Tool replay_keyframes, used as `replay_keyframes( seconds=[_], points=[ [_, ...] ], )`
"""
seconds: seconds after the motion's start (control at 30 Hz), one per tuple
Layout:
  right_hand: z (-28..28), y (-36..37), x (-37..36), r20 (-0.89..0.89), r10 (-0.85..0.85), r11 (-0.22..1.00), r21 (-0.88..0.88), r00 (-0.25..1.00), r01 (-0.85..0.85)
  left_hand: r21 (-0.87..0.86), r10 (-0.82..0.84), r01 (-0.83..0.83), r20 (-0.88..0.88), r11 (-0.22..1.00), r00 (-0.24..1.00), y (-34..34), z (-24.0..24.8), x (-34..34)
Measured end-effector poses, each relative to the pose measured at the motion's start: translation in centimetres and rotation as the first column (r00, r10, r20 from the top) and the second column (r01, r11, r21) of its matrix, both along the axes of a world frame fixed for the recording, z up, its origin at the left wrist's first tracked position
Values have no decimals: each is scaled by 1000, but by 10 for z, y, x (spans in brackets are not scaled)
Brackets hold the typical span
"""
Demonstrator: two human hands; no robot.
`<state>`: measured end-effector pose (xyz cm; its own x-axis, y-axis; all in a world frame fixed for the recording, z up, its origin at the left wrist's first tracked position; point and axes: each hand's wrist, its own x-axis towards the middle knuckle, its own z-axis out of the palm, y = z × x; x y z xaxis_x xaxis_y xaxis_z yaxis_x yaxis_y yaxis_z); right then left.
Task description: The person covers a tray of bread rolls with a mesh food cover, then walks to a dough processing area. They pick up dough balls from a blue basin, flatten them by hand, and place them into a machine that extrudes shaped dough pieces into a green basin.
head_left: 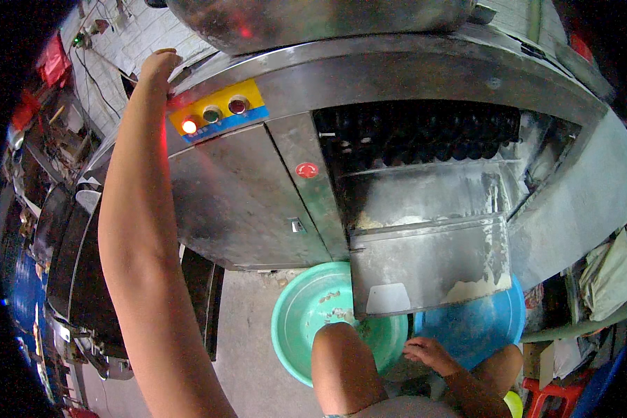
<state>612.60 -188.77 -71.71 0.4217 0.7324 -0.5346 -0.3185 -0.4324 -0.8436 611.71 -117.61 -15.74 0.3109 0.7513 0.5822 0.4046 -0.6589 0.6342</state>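
Note:
My left arm stretches up along the left side of a large stainless steel machine [216,181]. My left hand [161,64] is at the machine's upper left corner, and its fingers are mostly hidden. Just below it, a yellow and blue panel [224,106] carries a lit red button [189,126] and two more round buttons. Low in the view, my right hand [430,354] hangs beside my knee, fingers loosely bent and partly apart with nothing visible in them. It is between a green basin [280,343] holding small pieces and a blue basin [470,336].
A metal chute [428,261] slopes from the open bay, with dark round rollers [425,132] above it. A large metal vessel [327,22] tops the machine. A dark metal stand [94,279] is at left; a red stool [554,403] and cardboard box [538,359] are at lower right.

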Motion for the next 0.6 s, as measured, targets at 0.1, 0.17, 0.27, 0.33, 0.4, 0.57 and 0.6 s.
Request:
replay_keyframes(
  seconds=[0.1,0.17,0.27,0.33,0.4,0.57,0.6],
  points=[
    [-10,-1,2,-24,-22,999,27,999,22,32,-212,217,-117,976,970,-50,0,-14],
    [-26,-23,16,-65,-137,990,22,988,138,225,-213,265,-231,938,949,-151,-38,-3],
    [-82,-76,64,58,-88,995,44,994,86,808,-127,181,-132,561,983,-203,-131,-7],
    [-31,-64,74,144,-145,988,79,979,135,-163,-506,696,574,700,644,-198,-138,-27],
    [-20,-60,105,110,-83,996,24,990,81,250,-388,389,-57,886,920,-173,-113,-74],
    [-65,-118,178,-119,-636,770,-41,762,637,396,-73,148,-198,906,977,-115,-142,-73],
    [-90,-150,194,-187,-762,639,-62,620,766,395,-75,147,-191,907,979,-109,-153,-58]
  ],
)
